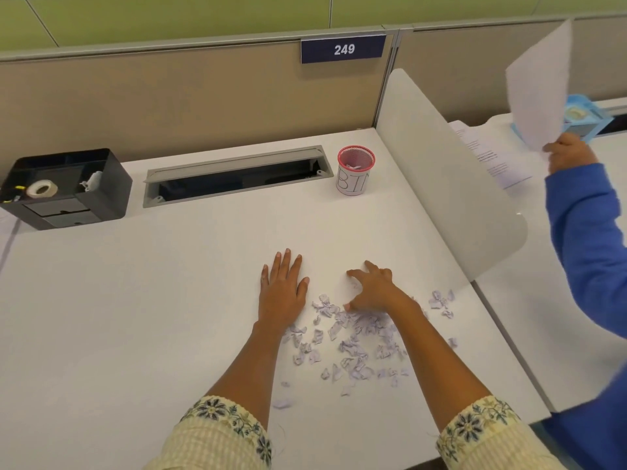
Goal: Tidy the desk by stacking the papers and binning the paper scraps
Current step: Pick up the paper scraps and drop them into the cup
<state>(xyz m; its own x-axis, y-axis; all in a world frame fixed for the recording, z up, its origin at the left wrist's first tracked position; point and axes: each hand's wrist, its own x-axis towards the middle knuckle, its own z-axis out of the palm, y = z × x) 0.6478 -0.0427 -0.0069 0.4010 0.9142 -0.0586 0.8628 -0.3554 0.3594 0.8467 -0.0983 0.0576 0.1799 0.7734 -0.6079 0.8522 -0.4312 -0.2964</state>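
Left hand (283, 290) down flat on the worktop (135, 300), about the middle, fingers straight and close together, palm pressed to the surface at the left fringe of the paper scraps (349, 340). Right hand (371, 290) just beside it, arched like a claw, fingers spread and bent, tips on the worktop, thumb touching the far side of the heap; no telling whether anything is caught under the palm. Scraps loose and crumpled, scattered between and under the two forearms, a few strays out toward the right edge. Pink mesh cup (355, 171) labelled BIN upright near the far right corner, well apart from the scraps, some paper inside. Grey cable slot (237, 174) to its left along the far edge; black organiser (68, 188) with a roll of tape (42, 189) at the far left corner. Beyond the white divider (441, 184) on the right, another person's hand (570, 154) in a blue sleeve, gripping a white sheet (539, 86) held up; printed papers (488, 154) lying on the next worktop.
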